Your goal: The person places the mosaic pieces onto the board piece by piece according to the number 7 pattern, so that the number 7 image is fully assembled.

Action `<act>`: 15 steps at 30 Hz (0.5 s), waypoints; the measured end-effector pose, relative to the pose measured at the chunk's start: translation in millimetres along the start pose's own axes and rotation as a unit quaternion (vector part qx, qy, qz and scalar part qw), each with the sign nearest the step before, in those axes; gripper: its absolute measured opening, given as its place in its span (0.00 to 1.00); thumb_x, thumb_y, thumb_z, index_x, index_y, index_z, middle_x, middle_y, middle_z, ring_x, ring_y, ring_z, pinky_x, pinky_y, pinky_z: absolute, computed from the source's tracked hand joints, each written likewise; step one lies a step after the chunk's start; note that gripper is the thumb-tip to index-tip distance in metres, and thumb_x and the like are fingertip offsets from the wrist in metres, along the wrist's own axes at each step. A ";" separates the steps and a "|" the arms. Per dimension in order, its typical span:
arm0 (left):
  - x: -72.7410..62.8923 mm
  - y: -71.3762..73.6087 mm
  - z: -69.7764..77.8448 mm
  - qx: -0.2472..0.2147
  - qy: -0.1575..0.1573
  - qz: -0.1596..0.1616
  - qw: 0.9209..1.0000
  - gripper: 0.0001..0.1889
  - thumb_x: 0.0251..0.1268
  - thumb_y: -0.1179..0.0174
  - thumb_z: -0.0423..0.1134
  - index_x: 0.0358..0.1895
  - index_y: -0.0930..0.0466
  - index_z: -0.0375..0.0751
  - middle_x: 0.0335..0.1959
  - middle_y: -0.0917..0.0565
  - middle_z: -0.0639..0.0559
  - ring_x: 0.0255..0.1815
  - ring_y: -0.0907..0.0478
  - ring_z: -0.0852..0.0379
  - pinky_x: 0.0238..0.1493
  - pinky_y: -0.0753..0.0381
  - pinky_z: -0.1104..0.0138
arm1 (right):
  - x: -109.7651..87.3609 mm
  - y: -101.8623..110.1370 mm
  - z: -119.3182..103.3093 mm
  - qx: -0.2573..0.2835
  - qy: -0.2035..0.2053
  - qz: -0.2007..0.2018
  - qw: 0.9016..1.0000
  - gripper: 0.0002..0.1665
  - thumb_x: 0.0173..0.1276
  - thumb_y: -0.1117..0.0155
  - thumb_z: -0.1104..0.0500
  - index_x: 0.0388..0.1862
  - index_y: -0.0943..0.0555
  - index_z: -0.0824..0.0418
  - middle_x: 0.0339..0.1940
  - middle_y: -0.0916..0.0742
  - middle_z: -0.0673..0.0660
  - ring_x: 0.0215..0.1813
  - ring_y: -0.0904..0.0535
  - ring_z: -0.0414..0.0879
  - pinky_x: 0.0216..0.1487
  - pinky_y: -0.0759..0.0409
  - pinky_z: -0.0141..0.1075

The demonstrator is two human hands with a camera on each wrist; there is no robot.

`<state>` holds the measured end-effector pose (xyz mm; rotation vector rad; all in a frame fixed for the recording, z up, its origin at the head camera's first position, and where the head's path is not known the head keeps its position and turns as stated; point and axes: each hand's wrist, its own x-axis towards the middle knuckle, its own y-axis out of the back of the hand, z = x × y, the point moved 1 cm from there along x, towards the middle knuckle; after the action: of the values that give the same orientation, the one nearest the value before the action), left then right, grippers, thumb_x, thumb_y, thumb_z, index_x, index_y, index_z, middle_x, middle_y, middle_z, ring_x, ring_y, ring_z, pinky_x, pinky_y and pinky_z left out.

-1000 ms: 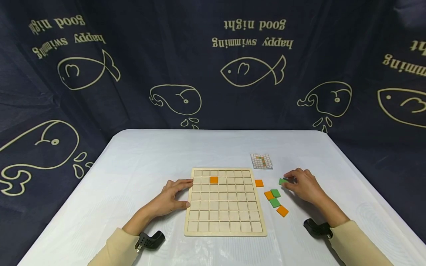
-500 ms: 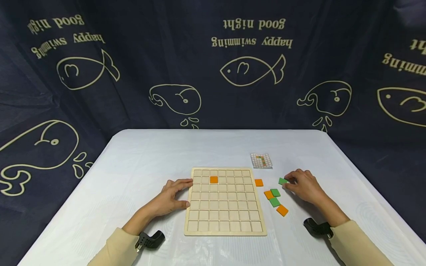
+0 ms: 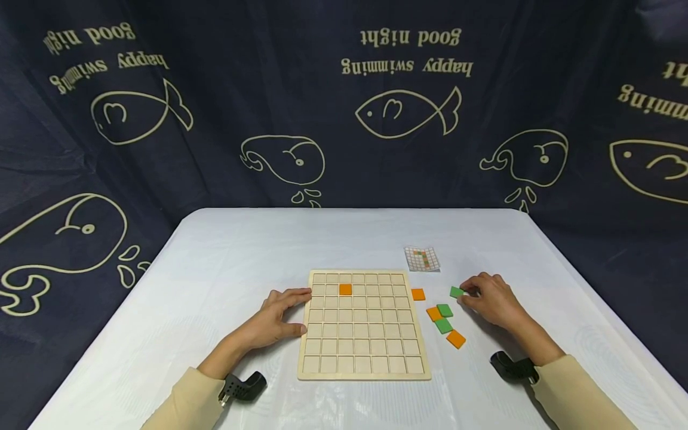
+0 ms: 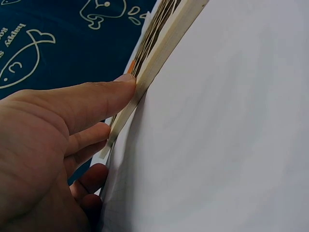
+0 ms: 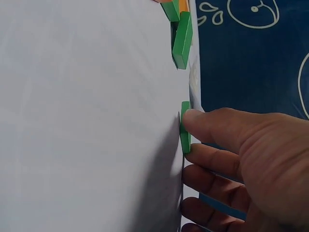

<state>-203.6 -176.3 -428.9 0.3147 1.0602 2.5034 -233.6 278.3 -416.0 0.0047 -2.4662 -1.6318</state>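
Note:
A square wooden grid board (image 3: 360, 377) lies on the table, with one orange tile (image 3: 346, 289) in a cell of its second row from the far side. My left hand (image 3: 274, 319) rests at the board's left edge, thumb and fingertips against the wooden side (image 4: 157, 58). To the right of the board, my right hand (image 3: 491, 300) holds a green tile (image 3: 456, 292) by its edges, low at the tabletop. In the right wrist view, the thumb lies on that green tile (image 5: 185, 137) and the index fingertip meets its near end.
Between board and right hand lie loose orange and green tiles, among them an orange one (image 3: 418, 294) beside the board and another orange one (image 3: 455, 339) nearer me. A small printed grid card (image 3: 422, 259) sits behind them. Dark printed cloth (image 3: 344, 173) hangs beyond the table.

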 end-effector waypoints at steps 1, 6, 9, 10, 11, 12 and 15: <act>0.1 0.0 0.1 0.000 -0.001 0.000 1.000 0.35 0.53 0.32 0.46 0.67 0.32 0.47 0.71 0.35 0.58 0.48 0.42 0.57 0.52 0.42 0.60 | 0.1 0.0 0.2 0.000 0.001 0.001 1.000 0.15 0.55 0.32 0.60 0.39 0.17 0.68 0.34 0.18 0.60 0.39 0.30 0.52 0.38 0.37 0.40; 0.2 0.0 0.0 -0.001 -0.004 0.002 1.000 0.35 0.53 0.32 0.45 0.67 0.32 0.46 0.71 0.35 0.58 0.48 0.42 0.57 0.51 0.42 0.61 | 0.1 0.0 1.0 -0.002 0.008 0.004 1.000 0.14 0.55 0.31 0.60 0.39 0.16 0.67 0.33 0.18 0.60 0.39 0.29 0.52 0.38 0.36 0.42; -0.3 0.3 0.2 -0.003 -0.003 0.003 1.000 0.35 0.53 0.32 0.45 0.67 0.32 0.46 0.71 0.35 0.59 0.49 0.42 0.58 0.52 0.42 0.62 | 0.0 -0.3 1.3 -0.003 0.009 0.003 1.000 0.14 0.55 0.31 0.60 0.39 0.16 0.68 0.33 0.18 0.59 0.39 0.29 0.52 0.39 0.35 0.42; -0.5 0.4 0.4 -0.002 -0.002 0.003 1.000 0.35 0.53 0.32 0.45 0.67 0.32 0.47 0.71 0.35 0.60 0.49 0.42 0.58 0.52 0.42 0.62 | -0.1 -0.4 1.4 -0.003 0.009 0.003 1.000 0.14 0.55 0.31 0.60 0.39 0.16 0.68 0.33 0.18 0.59 0.39 0.29 0.52 0.39 0.35 0.42; -0.5 0.4 0.3 -0.003 -0.001 0.002 1.000 0.35 0.53 0.32 0.45 0.67 0.32 0.47 0.71 0.35 0.60 0.49 0.42 0.58 0.52 0.43 0.62 | -0.1 -0.6 1.5 -0.003 0.008 0.003 1.000 0.14 0.55 0.31 0.60 0.39 0.16 0.68 0.33 0.18 0.59 0.39 0.29 0.52 0.39 0.35 0.42; -0.4 0.5 0.3 -0.002 -0.002 0.003 1.000 0.35 0.53 0.32 0.45 0.67 0.32 0.47 0.71 0.35 0.60 0.49 0.42 0.57 0.52 0.42 0.62 | -0.1 -0.7 1.6 -0.003 0.008 0.004 1.000 0.14 0.55 0.31 0.60 0.38 0.16 0.67 0.33 0.18 0.59 0.39 0.29 0.52 0.39 0.35 0.42; -0.3 0.6 0.2 -0.005 0.000 0.004 1.000 0.35 0.53 0.31 0.45 0.67 0.32 0.47 0.71 0.35 0.60 0.49 0.42 0.57 0.52 0.42 0.61 | -0.4 -1.0 1.9 -0.003 0.009 0.006 1.000 0.14 0.55 0.31 0.60 0.38 0.16 0.67 0.33 0.18 0.59 0.38 0.29 0.52 0.38 0.35 0.42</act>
<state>-203.4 -176.6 -428.3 0.3153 1.0470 2.5148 -233.6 279.6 -417.7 0.0036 -2.4435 -1.6270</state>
